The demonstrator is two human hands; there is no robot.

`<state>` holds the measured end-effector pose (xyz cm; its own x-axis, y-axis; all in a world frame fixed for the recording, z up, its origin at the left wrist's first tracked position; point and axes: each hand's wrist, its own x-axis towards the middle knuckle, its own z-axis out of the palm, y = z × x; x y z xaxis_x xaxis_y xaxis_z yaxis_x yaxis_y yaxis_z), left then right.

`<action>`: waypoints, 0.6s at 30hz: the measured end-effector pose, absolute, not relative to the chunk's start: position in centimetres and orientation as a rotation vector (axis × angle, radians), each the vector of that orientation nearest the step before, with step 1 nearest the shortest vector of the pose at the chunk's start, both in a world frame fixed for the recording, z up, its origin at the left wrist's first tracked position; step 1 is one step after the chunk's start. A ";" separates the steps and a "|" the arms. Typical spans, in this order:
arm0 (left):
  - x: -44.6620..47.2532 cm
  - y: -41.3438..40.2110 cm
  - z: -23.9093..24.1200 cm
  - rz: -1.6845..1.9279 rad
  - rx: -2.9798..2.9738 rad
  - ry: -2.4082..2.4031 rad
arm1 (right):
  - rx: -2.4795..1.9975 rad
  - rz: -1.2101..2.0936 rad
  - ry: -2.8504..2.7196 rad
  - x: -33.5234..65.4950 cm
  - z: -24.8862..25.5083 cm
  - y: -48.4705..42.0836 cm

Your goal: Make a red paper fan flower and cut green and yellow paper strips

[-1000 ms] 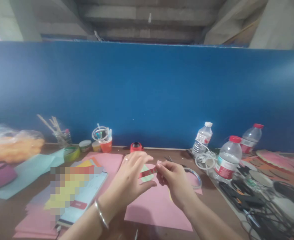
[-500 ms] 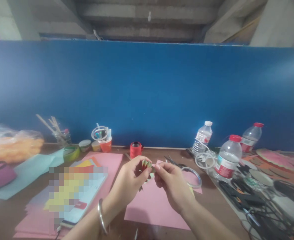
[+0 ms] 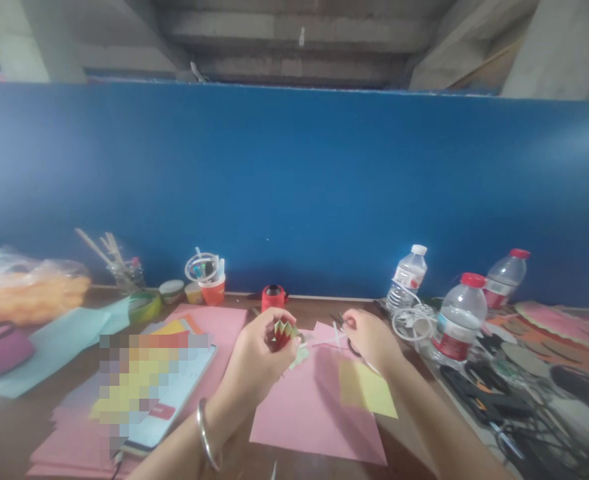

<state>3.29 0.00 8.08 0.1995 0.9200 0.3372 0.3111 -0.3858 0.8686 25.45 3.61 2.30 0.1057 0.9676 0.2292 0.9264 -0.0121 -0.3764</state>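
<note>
While the left hand (image 3: 257, 357) curls shut around a small pleated paper piece (image 3: 283, 329), held just above the tabletop (image 3: 9, 433) at centre, the right hand (image 3: 369, 337) lies low to the right of it, over what look like dark scissors (image 3: 340, 319); whether its fingers grip anything cannot be told from this angle. A hold of this kind seems best served by a firm pinch at the base of the folds, so that the pleats stay stacked and do not spring apart while only one hand has them. The piece shows red and pale green faces that meet in sharp zigzag points along its top edge, fanned slightly open above the thumb. Beneath both hands lies a pink sheet (image 3: 309, 413) with a yellow paper square (image 3: 367, 390) on it. A red spool (image 3: 273, 297) stands far behind the piece against the blue partition (image 3: 294, 187), an orange cup (image 3: 213, 291) of pens stands to the left, and water bottles (image 3: 457, 317) and tangled cables (image 3: 524, 413) crowd the right.
</note>
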 end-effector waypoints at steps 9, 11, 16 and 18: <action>3.0 0.4 8.0 1.093 1.741 1.172 | -2.268 0.063 -2.001 29.1 -1.7 5.7; 3.0 0.4 8.1 1.105 1.733 1.153 | -2.306 0.062 -1.989 29.6 -1.6 5.8; 3.0 0.2 8.6 1.078 1.737 1.121 | -2.413 0.028 -1.889 30.1 -1.8 5.8; 3.0 0.2 8.6 1.060 1.728 1.119 | -2.424 -0.034 -1.854 29.7 -2.1 5.8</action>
